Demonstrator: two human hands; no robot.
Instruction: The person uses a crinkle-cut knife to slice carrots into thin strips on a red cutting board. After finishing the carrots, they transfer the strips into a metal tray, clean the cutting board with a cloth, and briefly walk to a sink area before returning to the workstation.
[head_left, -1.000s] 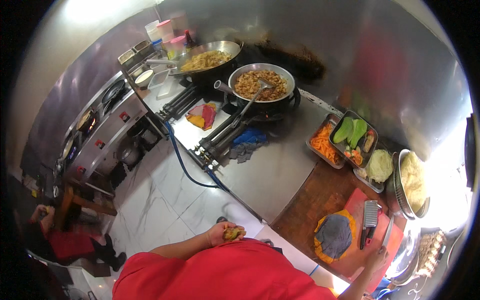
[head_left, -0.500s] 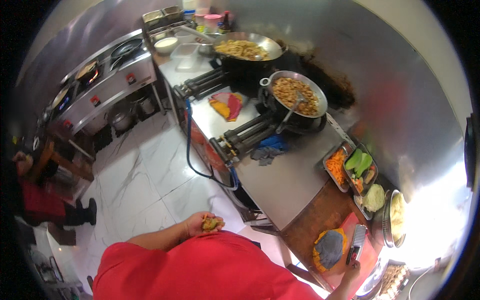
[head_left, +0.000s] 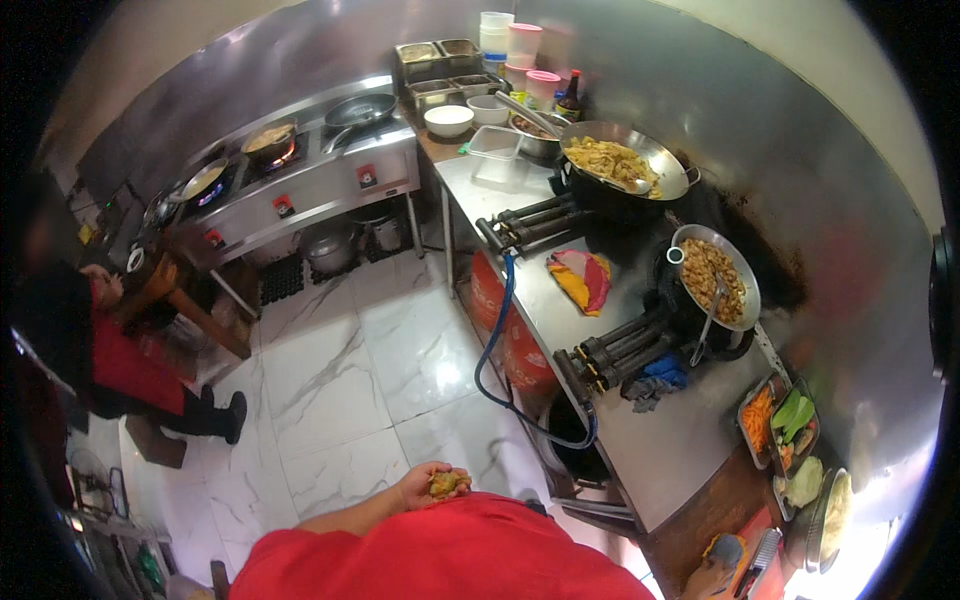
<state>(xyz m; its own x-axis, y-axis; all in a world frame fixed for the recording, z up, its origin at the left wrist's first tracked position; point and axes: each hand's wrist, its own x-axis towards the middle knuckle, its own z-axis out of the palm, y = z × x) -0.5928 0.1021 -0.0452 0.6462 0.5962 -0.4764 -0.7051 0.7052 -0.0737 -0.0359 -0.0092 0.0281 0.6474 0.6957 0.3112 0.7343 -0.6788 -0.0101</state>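
My left hand (head_left: 428, 485) is at my waist, its fingers curled around a small yellow-brown lump (head_left: 450, 484) whose kind I cannot make out. At the lower right, my right hand (head_left: 707, 577) is on a padded grey-and-orange cloth (head_left: 728, 552), its fingers closing on the edge; they show only in part. Just right of the cloth a silver, flat-bladed tool (head_left: 764, 556) lies on a red cutting board (head_left: 762, 523). My right hand is apart from that tool.
Two woks, one with pale strips (head_left: 610, 160), one with browned pieces and a ladle (head_left: 715, 290), stand on burners. Trays of cut vegetables (head_left: 757, 418) line the right wall. A blue hose (head_left: 490, 362) hangs off the counter. At left, a co-worker (head_left: 130, 350) stands near a stove (head_left: 310, 180).
My right hand has let go of the silver tool and moved left onto the cloth. The left hand keeps the lump. My view has turned left, showing more of the stove and co-worker.
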